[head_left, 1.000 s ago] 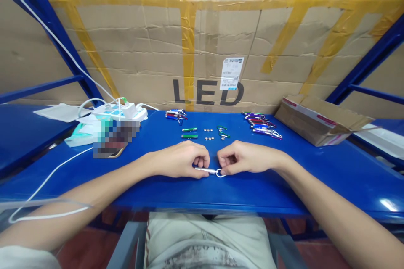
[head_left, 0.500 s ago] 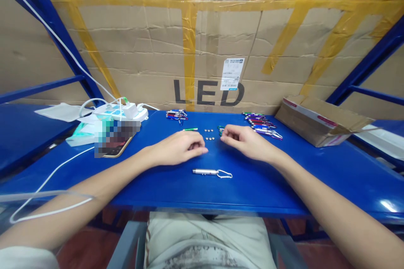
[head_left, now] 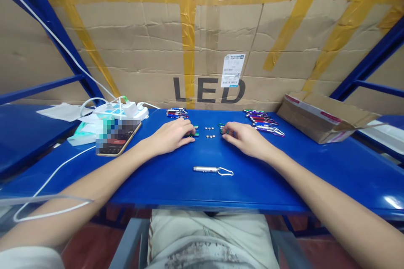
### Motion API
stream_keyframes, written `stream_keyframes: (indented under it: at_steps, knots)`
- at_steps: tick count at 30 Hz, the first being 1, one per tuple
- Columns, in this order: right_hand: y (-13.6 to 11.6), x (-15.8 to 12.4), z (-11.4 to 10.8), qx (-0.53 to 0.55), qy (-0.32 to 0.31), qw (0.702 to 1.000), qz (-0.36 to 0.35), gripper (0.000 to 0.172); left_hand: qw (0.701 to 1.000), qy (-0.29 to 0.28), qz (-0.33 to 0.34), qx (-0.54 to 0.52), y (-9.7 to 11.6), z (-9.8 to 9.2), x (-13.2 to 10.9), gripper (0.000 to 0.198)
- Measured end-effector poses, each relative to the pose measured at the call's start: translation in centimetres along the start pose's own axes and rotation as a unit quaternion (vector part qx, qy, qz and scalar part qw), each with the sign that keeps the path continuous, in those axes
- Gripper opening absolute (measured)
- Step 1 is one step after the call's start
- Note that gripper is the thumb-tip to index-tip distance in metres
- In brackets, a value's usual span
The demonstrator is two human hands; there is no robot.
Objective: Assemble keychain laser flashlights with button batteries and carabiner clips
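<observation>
My left hand [head_left: 173, 136] rests low over the table with curled fingers around a short green metal tube [head_left: 194, 135]. The end of a second green tube [head_left: 196, 127] shows just behind it. Opposite, my right hand [head_left: 244, 138] has its fingers bent at a green pen-light end piece with a carabiner [head_left: 221, 125], mostly hidden by the fingertips. Between both hands lie several small button cells [head_left: 209, 128] in two short rows. Nearer to me, a silver pen light [head_left: 205, 169] with a carabiner lies crosswise on the table.
Pen lights in several colours [head_left: 260, 121] lie in a row at back right, with a smaller group [head_left: 177, 112] at back left. An open cardboard box [head_left: 325, 119] stands right. On the left are a phone [head_left: 121, 141], a power strip [head_left: 142, 113] and a white cable [head_left: 50, 172].
My left hand has moved left and slightly away from me; a second green tube now shows by its fingers. My right hand stays nearly in place. The button cells and silver pen light remain put.
</observation>
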State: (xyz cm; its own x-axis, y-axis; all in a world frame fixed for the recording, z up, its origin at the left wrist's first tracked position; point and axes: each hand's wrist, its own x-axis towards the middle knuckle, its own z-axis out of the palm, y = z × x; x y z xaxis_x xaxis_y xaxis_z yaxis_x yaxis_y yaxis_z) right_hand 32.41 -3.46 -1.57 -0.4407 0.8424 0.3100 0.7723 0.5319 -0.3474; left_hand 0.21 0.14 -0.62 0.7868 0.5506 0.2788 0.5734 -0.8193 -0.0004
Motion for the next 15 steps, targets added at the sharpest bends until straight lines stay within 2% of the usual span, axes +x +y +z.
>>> stream_keyframes:
  at_steps: [5, 15]
  knots:
    - [-0.4, 0.0, -0.1, -0.001, -0.022, 1.000, 0.019, 0.014, 1.000, 0.005, -0.004, 0.030, -0.3, 0.4, 0.0, 0.031]
    - [-1.1, -0.1, 0.1, -0.038, -0.052, 0.997, 0.043, 0.002, 1.000, -0.005, 0.010, -0.005, -0.4, 0.5, 0.1, 0.027]
